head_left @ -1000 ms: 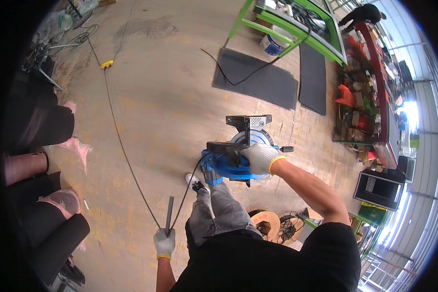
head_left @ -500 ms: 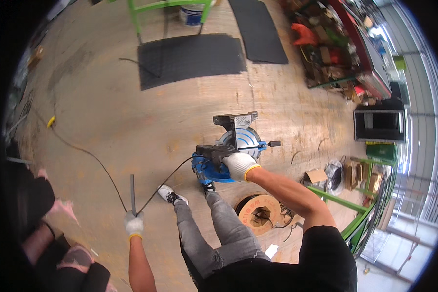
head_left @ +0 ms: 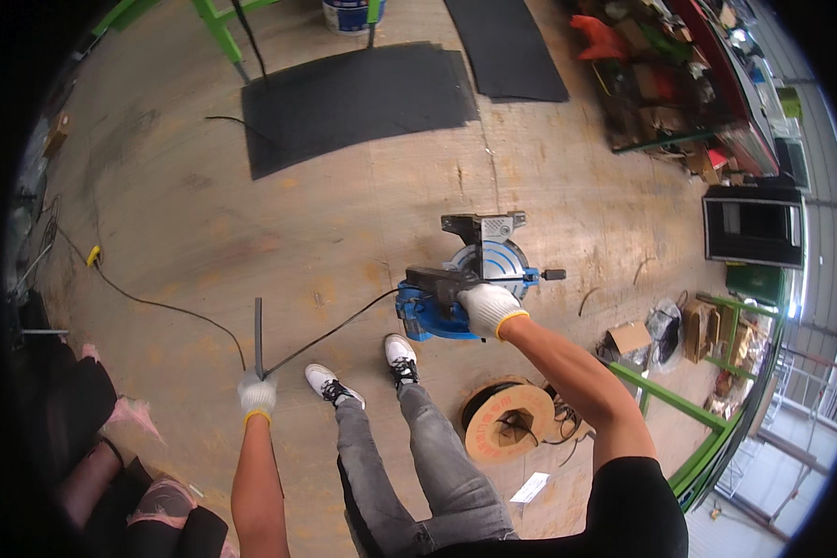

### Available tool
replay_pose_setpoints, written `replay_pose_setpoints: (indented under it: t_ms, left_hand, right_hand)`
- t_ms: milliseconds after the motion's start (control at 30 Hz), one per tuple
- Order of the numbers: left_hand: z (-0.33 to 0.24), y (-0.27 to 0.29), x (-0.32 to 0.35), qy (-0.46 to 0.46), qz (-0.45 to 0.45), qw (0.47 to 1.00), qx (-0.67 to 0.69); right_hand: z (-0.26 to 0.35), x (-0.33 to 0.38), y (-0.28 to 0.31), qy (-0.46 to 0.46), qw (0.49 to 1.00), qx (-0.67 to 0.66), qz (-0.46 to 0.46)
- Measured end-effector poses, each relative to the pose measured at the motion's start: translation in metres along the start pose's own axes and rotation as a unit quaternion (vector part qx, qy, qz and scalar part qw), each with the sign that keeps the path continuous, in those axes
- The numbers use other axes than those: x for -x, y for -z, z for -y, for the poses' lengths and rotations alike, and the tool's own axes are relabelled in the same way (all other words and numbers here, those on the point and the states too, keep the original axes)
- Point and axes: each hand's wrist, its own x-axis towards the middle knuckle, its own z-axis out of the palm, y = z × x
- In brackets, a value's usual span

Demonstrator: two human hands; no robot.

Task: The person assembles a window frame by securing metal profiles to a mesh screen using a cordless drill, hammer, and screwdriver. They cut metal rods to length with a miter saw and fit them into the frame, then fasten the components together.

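Observation:
My right hand [head_left: 491, 310], in a white knit glove, is wrapped round the black handle of a blue mitre saw [head_left: 428, 312]. The saw, with its silver slotted round base [head_left: 502, 260], is in front of my feet; whether it rests on the floor or hangs clear, I cannot tell. Off to the left, my gloved left hand [head_left: 257, 394] is closed on a thin dark grey bar [head_left: 259, 335] that points away from me. A black power cord [head_left: 335, 324] runs from the saw to this same hand, then on across the floor to the far left.
A cardboard reel [head_left: 507, 423] of black cable lies right of my legs. Black mats [head_left: 353, 107] cover floor ahead, near a green frame [head_left: 219, 33]. Green racking [head_left: 670, 395] and an opened carton [head_left: 629, 338] stand at right. Dark bundles [head_left: 153, 502] with pink wrap crowd the lower left.
The view has shifted. Both my shoes now show fully, where the saw partly covered one before. My left hand is higher in the picture with the bar and cord; both grips are unchanged.

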Motion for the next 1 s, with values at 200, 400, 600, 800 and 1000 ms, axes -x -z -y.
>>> replay_pose_setpoints:
  t_ms: [200, 400, 600, 800, 1000]
  left_hand:
    - [-0.007, 0.026, -0.049, 0.03, -0.075, 0.995, 0.062]
    - [-0.023, 0.042, -0.064, -0.001, -0.125, 0.985, 0.122]
    - [-0.032, 0.052, -0.002, 0.063, -0.01, 0.994, 0.092]
    - [-0.015, 0.03, 0.092, 0.198, 0.023, 0.971, 0.129]
    - [-0.04, -0.029, 0.162, 0.272, 0.061, 0.943, 0.181]
  right_hand:
    - [0.009, -0.045, 0.022, 0.044, 0.999, 0.004, -0.021]
    - [0.024, -0.102, 0.037, 0.091, 0.995, 0.011, -0.034]
    - [0.026, -0.19, 0.088, 0.1, 0.995, 0.013, 0.005]
    - [0.02, -0.242, 0.122, 0.057, 0.993, 0.07, 0.074]
    - [0.002, -0.25, 0.128, 0.08, 0.986, 0.101, 0.11]
